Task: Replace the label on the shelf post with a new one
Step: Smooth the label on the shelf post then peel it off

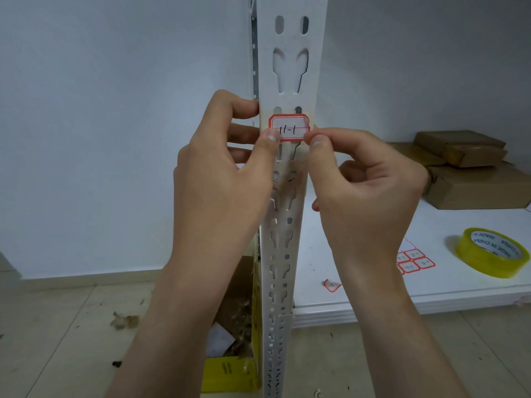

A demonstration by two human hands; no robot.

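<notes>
A white perforated shelf post [290, 67] runs up the middle of the view. A red-bordered white label [289, 127] marked "11-1" lies across the post's face. My left hand [221, 173] wraps around the post's left side, its thumb pressed on the label's lower left corner. My right hand [367, 185] pinches the label's lower right corner between thumb and forefinger. A sheet of several red-bordered labels [413, 261] lies on the white shelf board [373, 300] at the right. One loose crumpled label [332, 285] lies near the board's front edge.
A roll of yellow tape [492, 252] sits on the shelf board at the right. Brown cardboard boxes [474, 168] are stacked at the back right. A yellow box with scraps [230, 369] stands on the tiled floor left of the post, with debris around it.
</notes>
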